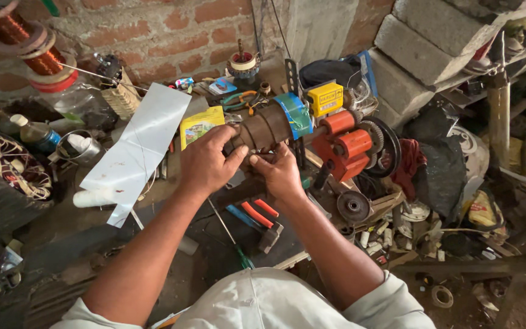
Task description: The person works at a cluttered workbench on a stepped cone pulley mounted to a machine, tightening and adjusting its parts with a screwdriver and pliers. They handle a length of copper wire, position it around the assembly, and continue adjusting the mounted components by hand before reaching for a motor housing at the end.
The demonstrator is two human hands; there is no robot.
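A: How is the brown stepped former (267, 127) held?

B: It is seen mounted on the red hand winder (347, 145) at the far edge of the bench (80, 244); the left hand (205, 163) is wrapped over its near end, fingers clenched on it; the right hand (279, 173) is pressed up under it, fingers curled against its underside, though whether anything thin is pinched there cannot be told

A: How far along does the work appear?

B: It is judged to be early; no coil can be made out on the former's steps, which look bare; a blue tape band (295, 114) is already wound round its far end; copper wire is still held on the spools (28, 42) at upper left

A: What packages or labels are noted?

B: A yellow box (326, 99) with a printed face is set just behind the winder; a yellow flat packet (200, 125) with a picture lies beside the left hand; a small blue packet (221, 86) is propped near the brick wall; a pale sheet (138, 146) is spread to the left
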